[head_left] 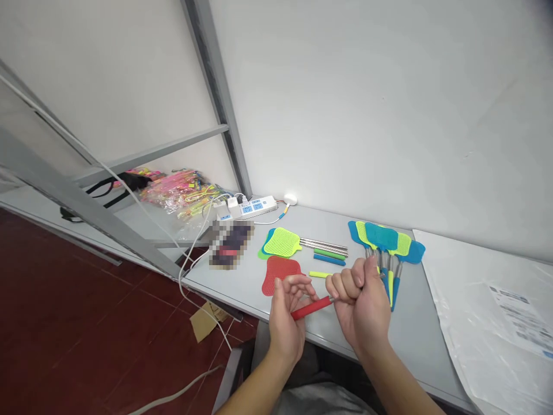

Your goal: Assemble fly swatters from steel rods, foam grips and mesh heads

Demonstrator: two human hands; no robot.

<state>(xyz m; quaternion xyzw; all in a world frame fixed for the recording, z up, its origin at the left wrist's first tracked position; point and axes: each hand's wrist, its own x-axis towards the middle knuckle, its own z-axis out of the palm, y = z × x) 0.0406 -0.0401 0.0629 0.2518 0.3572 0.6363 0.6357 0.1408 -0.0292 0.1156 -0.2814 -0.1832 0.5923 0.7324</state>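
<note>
I've got R hand (pixel 360 294) clenched on metal rod (pixel 332 298), L hand (pixel 286 323) slack w/ red handle (pixel 313 308) at palm; red swatter head (pixel 280 274) just beyond L.

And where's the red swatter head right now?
In the head view, the red swatter head lies near the middle on the grey table, between the left hand and the yellow-green swatter head.

Bench (pixel 415 334): grey
Near back edge: white plug strip (pixel 268 203), bright swatters (pixel 382 236)
Near front edge: red swatter top (pixel 280 272)
Right end: white bag (pixel 466 282)
</note>
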